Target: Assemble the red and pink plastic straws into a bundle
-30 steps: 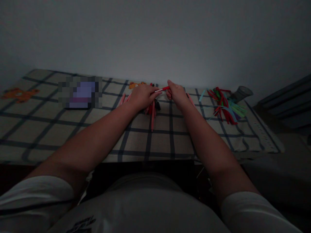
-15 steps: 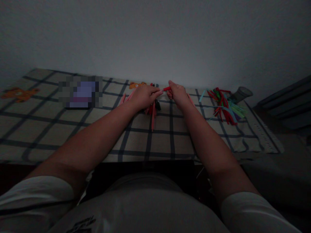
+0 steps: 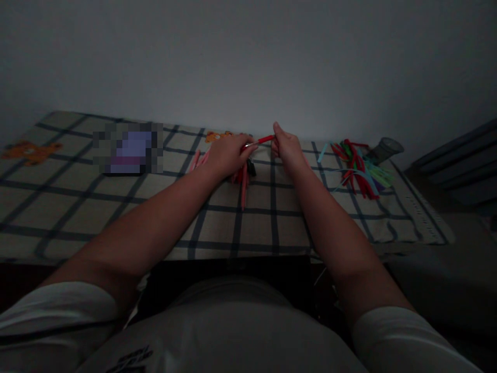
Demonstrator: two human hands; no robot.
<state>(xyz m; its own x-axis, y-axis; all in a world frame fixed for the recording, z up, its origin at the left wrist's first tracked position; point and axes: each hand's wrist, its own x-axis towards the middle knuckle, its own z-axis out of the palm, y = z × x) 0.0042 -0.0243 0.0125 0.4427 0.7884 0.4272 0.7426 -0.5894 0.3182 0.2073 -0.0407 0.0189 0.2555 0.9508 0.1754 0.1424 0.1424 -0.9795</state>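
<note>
Head view showed, at the left of the frame, a blurry purple thing (image 3: 132,150) on the checked cloth (image 3: 163,228). Near the middle, the left hand (image 3: 227,154) was by some pink strips (image 3: 244,191), its thumb and finger pinched close on the shiny part of a thin red stick (image 3: 266,139). The stick was in the upper middle, between both hands. Next, the right hand (image 3: 288,147) had its fingers curled around the stick's other end. Farther right lay colorful strips (image 3: 364,178) beside a gray cup (image 3: 388,148).
</note>
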